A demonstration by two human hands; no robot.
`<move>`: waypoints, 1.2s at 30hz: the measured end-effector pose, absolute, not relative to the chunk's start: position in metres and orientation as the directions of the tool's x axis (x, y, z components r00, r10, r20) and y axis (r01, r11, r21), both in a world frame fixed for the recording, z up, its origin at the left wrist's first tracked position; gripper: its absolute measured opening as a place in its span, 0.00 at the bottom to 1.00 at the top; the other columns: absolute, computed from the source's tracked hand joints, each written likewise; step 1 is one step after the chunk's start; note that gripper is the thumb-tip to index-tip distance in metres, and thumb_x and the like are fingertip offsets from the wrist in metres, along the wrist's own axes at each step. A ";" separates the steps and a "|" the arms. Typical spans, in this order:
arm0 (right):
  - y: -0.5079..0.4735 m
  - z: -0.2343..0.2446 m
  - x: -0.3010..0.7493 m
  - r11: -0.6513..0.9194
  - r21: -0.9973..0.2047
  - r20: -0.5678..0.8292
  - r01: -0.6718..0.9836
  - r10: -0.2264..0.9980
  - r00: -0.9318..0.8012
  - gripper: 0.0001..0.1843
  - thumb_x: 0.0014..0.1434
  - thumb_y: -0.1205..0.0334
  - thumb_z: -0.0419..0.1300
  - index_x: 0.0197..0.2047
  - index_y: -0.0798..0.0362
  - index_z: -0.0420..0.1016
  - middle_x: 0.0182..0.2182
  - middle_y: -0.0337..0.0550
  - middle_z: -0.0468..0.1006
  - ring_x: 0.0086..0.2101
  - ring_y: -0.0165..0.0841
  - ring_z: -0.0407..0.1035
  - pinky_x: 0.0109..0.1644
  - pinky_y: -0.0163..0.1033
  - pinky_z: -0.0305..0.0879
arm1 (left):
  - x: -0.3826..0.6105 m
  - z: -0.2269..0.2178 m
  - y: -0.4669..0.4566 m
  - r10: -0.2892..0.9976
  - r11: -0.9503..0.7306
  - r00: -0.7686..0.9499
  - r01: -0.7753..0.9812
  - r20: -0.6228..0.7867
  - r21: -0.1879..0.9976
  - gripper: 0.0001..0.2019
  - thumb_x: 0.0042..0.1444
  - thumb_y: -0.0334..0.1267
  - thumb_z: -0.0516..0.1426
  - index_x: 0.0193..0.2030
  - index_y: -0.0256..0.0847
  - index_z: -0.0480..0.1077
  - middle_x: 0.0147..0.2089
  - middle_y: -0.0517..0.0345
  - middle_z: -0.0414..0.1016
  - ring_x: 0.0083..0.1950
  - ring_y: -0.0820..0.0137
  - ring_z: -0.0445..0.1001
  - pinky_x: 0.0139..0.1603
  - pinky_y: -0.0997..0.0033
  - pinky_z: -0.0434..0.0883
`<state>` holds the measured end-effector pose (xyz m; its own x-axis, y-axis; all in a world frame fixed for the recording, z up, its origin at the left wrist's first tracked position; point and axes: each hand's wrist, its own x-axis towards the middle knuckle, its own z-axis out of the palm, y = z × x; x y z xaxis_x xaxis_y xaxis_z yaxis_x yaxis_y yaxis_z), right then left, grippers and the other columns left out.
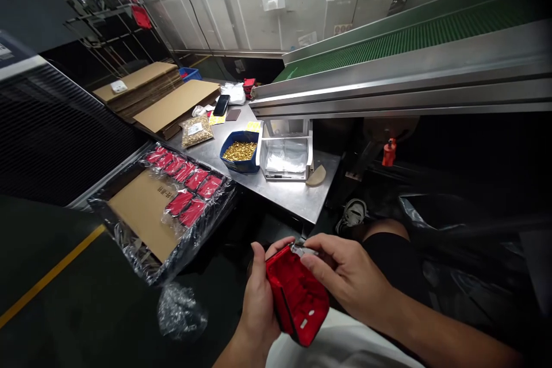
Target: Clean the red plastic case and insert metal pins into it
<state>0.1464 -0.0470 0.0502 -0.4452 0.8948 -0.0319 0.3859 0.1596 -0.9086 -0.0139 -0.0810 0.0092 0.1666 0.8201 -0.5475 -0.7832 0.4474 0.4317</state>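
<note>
A red pouch (297,293) with a dark edge is held over my lap, its flap hanging toward me with two small light marks near the tip. My left hand (260,293) is wrapped round its left side, thumb up. At the pouch's upper edge, my right hand (349,273) pinches a small silvery metal piece (307,250) between thumb and fingertips. Its exact kind is too small to tell, and part of it hides behind the fingers. Left of my hands, a plastic-lined carton (172,264) holds several red wrapped pouches (185,171) and a brown cardboard sheet (140,210).
On the metal table (293,204) stand a blue bin (240,165) of gold-coloured small parts, a clear-fronted box (286,158), a bag of parts (197,130) and a phone (221,104). A green conveyor (388,49) slopes up rightward. Crumpled plastic (181,310) lies below the carton.
</note>
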 end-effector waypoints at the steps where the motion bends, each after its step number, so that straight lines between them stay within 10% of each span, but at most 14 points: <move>1: -0.049 0.051 0.145 0.135 -0.907 -0.065 0.398 0.891 -0.450 0.10 0.67 0.54 0.56 0.42 0.49 0.75 0.31 0.36 0.77 0.29 0.28 0.69 0.33 0.34 0.62 | -0.014 0.009 -0.081 0.825 0.430 0.135 -0.780 -0.548 0.455 0.36 0.60 0.66 0.49 0.60 0.36 0.65 0.50 0.41 0.77 0.56 0.50 0.73 0.57 0.54 0.69; 12: -0.059 0.051 0.124 -0.037 -0.893 -0.272 0.448 0.838 -0.473 0.12 0.66 0.55 0.56 0.35 0.51 0.74 0.23 0.37 0.75 0.22 0.29 0.66 0.24 0.33 0.57 | -0.009 0.010 -0.084 0.872 0.357 0.014 -0.702 -0.489 0.616 0.41 0.54 0.72 0.49 0.62 0.39 0.63 0.50 0.42 0.75 0.59 0.48 0.70 0.59 0.52 0.66; 30: -0.052 0.045 0.134 -0.115 -0.977 -0.193 0.179 0.837 -0.512 0.14 0.67 0.53 0.56 0.38 0.53 0.75 0.29 0.37 0.76 0.27 0.28 0.67 0.30 0.32 0.63 | -0.009 0.008 -0.078 0.853 0.380 0.033 -0.723 -0.520 0.577 0.42 0.54 0.72 0.49 0.62 0.37 0.63 0.48 0.42 0.76 0.59 0.48 0.70 0.61 0.52 0.65; 36: -0.039 0.042 0.147 0.453 -0.817 0.224 0.356 0.818 -0.529 0.10 0.66 0.56 0.59 0.46 0.52 0.75 0.30 0.40 0.75 0.28 0.29 0.67 0.32 0.35 0.62 | -0.011 0.012 -0.080 0.802 0.431 0.208 -0.850 -0.560 0.301 0.34 0.60 0.65 0.49 0.58 0.38 0.68 0.53 0.42 0.75 0.56 0.50 0.73 0.57 0.52 0.71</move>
